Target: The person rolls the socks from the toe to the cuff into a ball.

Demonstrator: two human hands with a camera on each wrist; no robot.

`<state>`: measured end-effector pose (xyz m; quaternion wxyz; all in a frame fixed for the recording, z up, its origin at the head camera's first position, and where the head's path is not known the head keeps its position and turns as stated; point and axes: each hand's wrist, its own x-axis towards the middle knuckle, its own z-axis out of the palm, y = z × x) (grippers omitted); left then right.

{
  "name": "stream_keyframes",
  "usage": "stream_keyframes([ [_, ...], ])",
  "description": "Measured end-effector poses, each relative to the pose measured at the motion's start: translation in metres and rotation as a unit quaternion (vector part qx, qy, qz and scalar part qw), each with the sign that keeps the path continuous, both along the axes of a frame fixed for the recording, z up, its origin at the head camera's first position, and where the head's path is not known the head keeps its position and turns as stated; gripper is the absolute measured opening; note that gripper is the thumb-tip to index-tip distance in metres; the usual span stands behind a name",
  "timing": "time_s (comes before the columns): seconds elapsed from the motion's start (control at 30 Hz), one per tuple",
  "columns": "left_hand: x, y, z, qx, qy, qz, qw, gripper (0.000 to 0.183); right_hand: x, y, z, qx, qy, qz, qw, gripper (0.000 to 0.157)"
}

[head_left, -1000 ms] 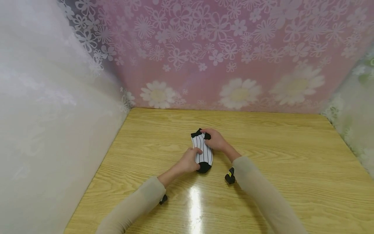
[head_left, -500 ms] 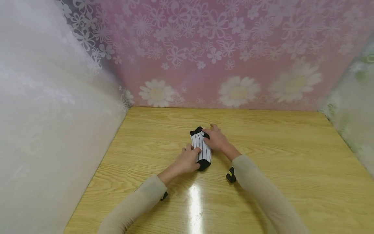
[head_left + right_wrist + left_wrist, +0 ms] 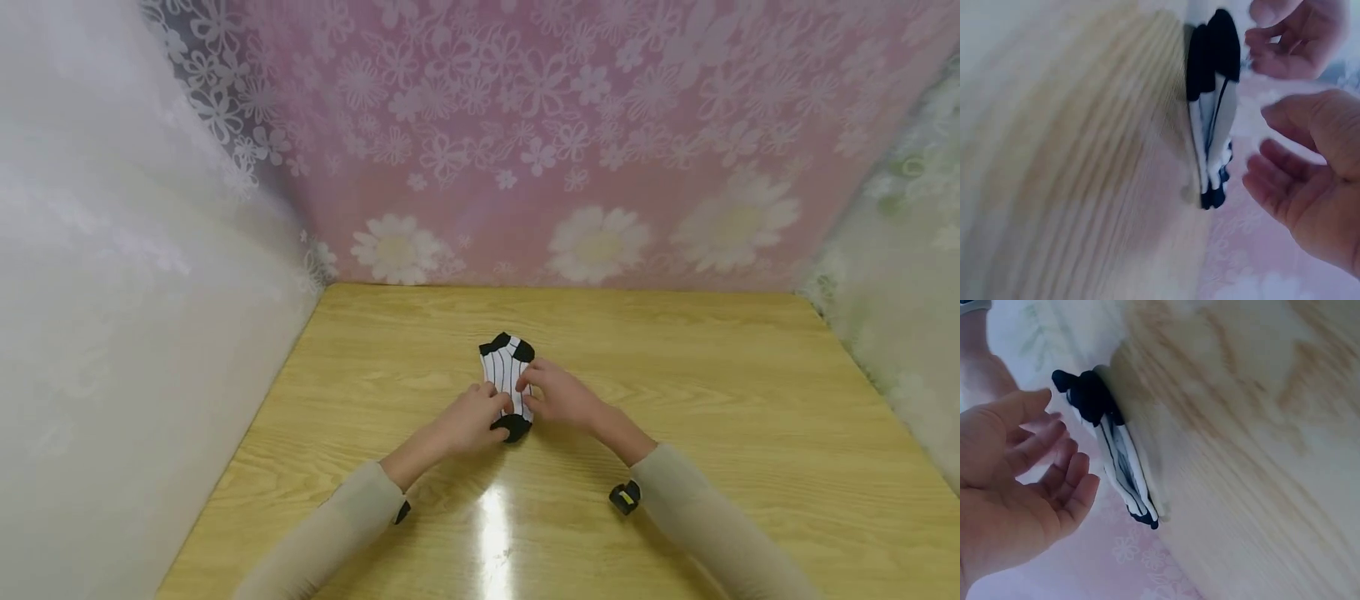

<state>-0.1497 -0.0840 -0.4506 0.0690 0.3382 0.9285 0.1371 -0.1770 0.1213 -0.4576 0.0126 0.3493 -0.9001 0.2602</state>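
Note:
A pair of white socks (image 3: pixel 510 371) with thin dark stripes and black toes, heels and cuffs lies flat on the wooden table, one sock on top of the other. The layers show edge-on in the left wrist view as socks (image 3: pixel 1110 440) with a slight gap between them. My left hand (image 3: pixel 467 421) hovers over the toe end, fingers loosely bent and apart from the cloth. From the right, my right hand (image 3: pixel 564 397) hangs over the middle of the socks, holding nothing. Space shows between its fingertips (image 3: pixel 1260 178) and the fabric in the right wrist view.
The wooden table (image 3: pixel 675 358) meets a pink floral backdrop (image 3: pixel 480 217) at its far edge. A pale sheet (image 3: pixel 150 333) borders the left side, another the right. Black wrist devices (image 3: pixel 625 497) hang below the sleeves.
My right hand has let go of the cuff end and moved down toward the toes. My left hand's fingers have loosened from the toe end. The socks remain on the table.

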Motion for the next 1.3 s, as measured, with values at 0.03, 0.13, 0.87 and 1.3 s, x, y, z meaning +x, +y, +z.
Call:
stream_keyframes([
  [0.03,0.000,0.000,0.000,-0.010,0.005,-0.014,0.9998,0.025,0.006,0.001,0.002,0.010,0.004,0.014,1.000,0.009],
  [0.13,0.000,0.000,-0.002,-0.031,0.010,-0.036,0.9988,0.028,0.019,0.003,0.002,0.036,0.004,0.047,0.998,0.007],
  [0.87,-0.011,0.007,-0.016,0.016,-0.012,-0.065,0.9977,0.011,0.028,0.001,-0.019,0.077,-0.032,0.036,0.996,0.023],
  [1.3,-0.007,0.010,-0.015,-0.053,0.077,-0.095,0.9911,0.008,0.020,-0.001,-0.022,0.031,-0.170,-0.035,0.984,0.041],
])
